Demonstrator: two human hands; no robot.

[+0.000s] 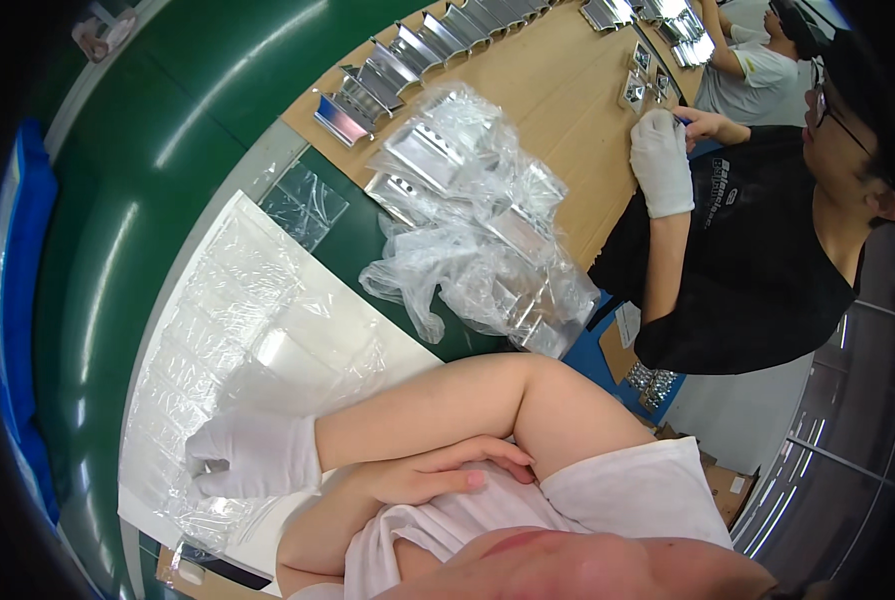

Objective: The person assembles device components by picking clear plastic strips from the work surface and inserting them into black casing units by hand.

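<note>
Clear film (232,300) runs lengthwise up frame's left side beneath nearer right hand (259,455), gloved, curled, grip unclear; left hand (462,468), fingers extended, lies beside right forearm (417,405).

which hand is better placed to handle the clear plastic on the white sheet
Probably the right hand: gloved and partly curled, it is right at the clear plastic. The bare left hand lies by the right arm, away from the plastic.

Pale lettering (719,180) stands on the chest of a co-worker's black shirt (752,275).
</note>
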